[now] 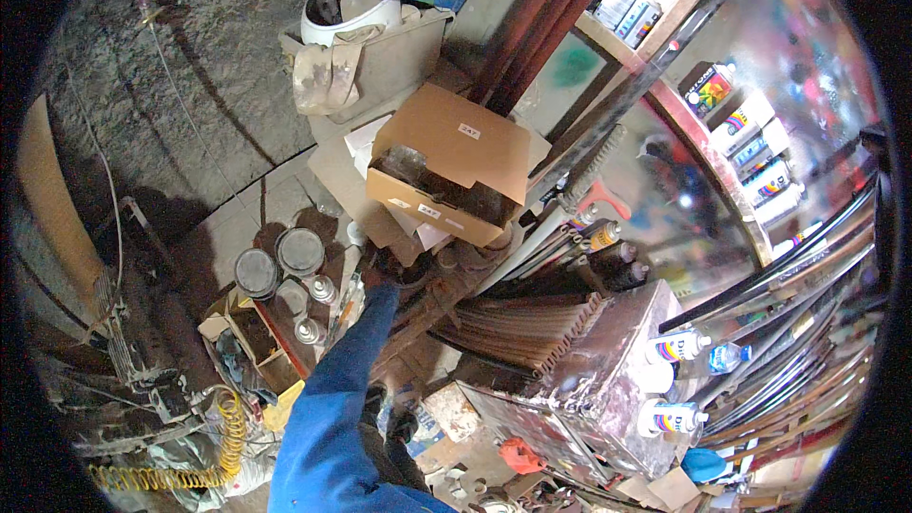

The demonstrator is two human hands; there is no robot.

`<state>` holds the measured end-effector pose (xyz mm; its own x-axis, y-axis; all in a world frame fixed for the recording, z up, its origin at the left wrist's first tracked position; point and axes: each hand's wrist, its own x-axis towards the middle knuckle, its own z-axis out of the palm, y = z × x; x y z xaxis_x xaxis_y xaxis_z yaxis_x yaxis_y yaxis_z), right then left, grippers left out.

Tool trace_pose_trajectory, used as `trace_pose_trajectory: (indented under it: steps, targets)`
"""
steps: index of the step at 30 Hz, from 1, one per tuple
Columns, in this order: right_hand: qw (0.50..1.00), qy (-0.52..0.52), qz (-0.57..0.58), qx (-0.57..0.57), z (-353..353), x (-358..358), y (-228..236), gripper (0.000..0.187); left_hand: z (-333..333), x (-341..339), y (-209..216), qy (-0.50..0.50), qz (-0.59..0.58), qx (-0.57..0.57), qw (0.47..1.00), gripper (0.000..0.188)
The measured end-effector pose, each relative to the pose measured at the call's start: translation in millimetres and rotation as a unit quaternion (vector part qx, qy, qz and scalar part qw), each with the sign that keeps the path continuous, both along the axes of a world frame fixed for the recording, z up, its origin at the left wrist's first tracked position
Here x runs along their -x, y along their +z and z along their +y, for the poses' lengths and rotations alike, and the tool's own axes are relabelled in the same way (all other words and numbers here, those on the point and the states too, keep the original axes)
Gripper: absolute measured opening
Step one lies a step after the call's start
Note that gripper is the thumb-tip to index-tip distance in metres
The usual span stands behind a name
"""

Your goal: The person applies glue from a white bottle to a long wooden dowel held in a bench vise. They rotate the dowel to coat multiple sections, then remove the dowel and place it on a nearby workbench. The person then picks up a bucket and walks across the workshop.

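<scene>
My left arm, in a blue sleeve, reaches up from the lower edge. My left hand (383,272) is in shadow at its end, and its fingers do not show clearly. It is just below an open cardboard box (459,138) with dark contents, close to loose cardboard and paper. To the left of the hand stand two round tins (300,252) with grey tops. A spray can (324,289) and another spray can (310,331) are beside my forearm. My right hand is out of the picture.
A stained metal cabinet (617,361) on the right bears spray cans and a plastic bottle (730,357). Long pipes (541,28) lean behind the box. A yellow coiled hose (231,432) lies lower left. Spray cans (760,180) line a shelf.
</scene>
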<state>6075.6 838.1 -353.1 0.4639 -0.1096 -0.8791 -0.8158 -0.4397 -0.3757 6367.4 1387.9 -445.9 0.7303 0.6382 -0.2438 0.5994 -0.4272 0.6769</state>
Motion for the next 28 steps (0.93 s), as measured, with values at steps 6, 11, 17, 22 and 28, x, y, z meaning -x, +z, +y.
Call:
trace_pose_trajectory:
  steps: [6, 11, 17, 22, 28]
  targets:
    - [0.999, 0.040, 0.014, -0.027, -27, 30, -25, 0.053, -58, 215, 8, -0.044, -0.012, 0.053, 0.998, 0.052]
    - [0.970, 0.234, -0.013, -0.064, -87, 78, -99, 0.053, -111, 465, 58, -0.062, 0.191, 0.146, 0.969, 0.055]
    - [0.938, 0.004, 0.186, -0.294, -103, 44, -154, 0.048, -151, 606, 142, 0.064, 0.400, 0.182, 0.896, 0.059]
    - [0.926, 0.280, -0.033, -0.251, -35, -15, -68, 0.051, -153, 600, 110, -0.002, 0.217, 0.318, 0.923, 0.039]
    - [0.813, 0.333, -0.072, -0.473, 74, -24, 111, 0.054, -152, 602, 147, -0.003, 0.294, 0.385, 0.875, 0.035]
